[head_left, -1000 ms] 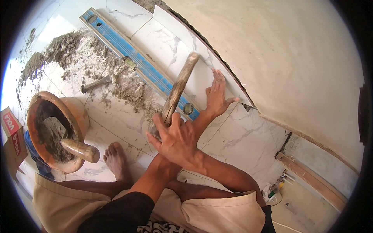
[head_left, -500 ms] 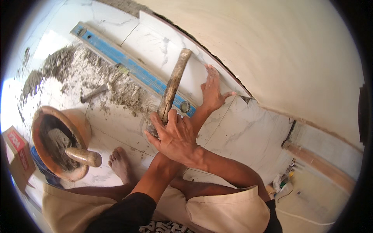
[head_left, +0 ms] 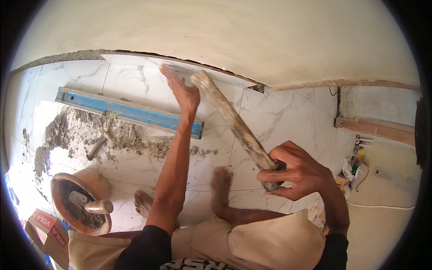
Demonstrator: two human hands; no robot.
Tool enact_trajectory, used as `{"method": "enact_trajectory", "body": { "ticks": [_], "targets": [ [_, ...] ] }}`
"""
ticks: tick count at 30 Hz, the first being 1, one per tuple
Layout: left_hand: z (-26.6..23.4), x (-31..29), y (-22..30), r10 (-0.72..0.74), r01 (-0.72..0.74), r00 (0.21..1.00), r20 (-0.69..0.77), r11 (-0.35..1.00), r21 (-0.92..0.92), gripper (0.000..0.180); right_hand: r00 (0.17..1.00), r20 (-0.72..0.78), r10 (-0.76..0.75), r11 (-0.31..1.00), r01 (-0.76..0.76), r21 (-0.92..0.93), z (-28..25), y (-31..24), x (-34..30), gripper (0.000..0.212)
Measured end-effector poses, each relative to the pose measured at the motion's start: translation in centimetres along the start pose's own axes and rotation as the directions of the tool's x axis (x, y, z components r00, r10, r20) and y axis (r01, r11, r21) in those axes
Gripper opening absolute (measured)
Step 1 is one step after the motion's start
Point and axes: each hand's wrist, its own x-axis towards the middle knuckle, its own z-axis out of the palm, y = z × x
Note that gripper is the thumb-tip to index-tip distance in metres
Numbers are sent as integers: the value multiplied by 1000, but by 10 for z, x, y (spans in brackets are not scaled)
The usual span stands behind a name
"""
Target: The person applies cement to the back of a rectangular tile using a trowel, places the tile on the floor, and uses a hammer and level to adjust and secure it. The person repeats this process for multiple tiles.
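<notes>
My left hand (head_left: 182, 92) is stretched forward, fingers extended and resting against a white marbled skirting tile (head_left: 135, 60) that stands along the wall's foot. In my right hand (head_left: 297, 171) is a hammer (head_left: 234, 123), gripped around its dark head. Its worn wooden handle points away from me, and the blurred handle end is close to my left hand, just in front of the tile. Most of the hammer head is hidden by my fingers. A blue spirit level (head_left: 130, 112) lies on the floor left of my left forearm.
Loose grey mortar (head_left: 126, 137) is spread over the marbled floor tiles, with a small wooden-handled tool (head_left: 96, 146) in it. An orange bucket (head_left: 58, 198) holds mortar and a trowel (head_left: 99, 206). A cardboard box (head_left: 47, 231) stands at lower left. Clutter (head_left: 353, 168) and a white cable (head_left: 382, 206) lie right.
The view has turned, levelling the wall line. My right hand has swung right, away from above my left arm, and the hammer handle now slants up and left. My left hand has moved left along the tile.
</notes>
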Motion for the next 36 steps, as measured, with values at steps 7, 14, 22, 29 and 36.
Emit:
{"method": "enact_trajectory", "body": {
  "ticks": [7, 14, 22, 29, 36],
  "targets": [
    [-14, 12, 16, -140, 134, 988, 64, 987, 92, 145, 984, 101, 147, 984, -135, -115, 47, 64, -75, 38],
    [-11, 16, 19, -116, 103, 993, 33, 956, 275, 145, 994, -76, 82, 991, -89, -96, 127, 125, -102, 34],
    [-17, 31, 16, -194, 191, 980, 44, 980, 56, 133, 904, -387, 181, 981, -194, 4, 174, 177, -157, 33],
    [5, 14, 29, -192, 196, 967, 169, 981, -4, 122, 803, -482, 351, 930, -361, 74, 230, 234, -217, 24],
    [-96, 44, -83, -234, 231, 942, 241, 972, 42, 106, 855, -335, 396, 913, -326, 246, 227, 244, -209, 34]
  ]
}}
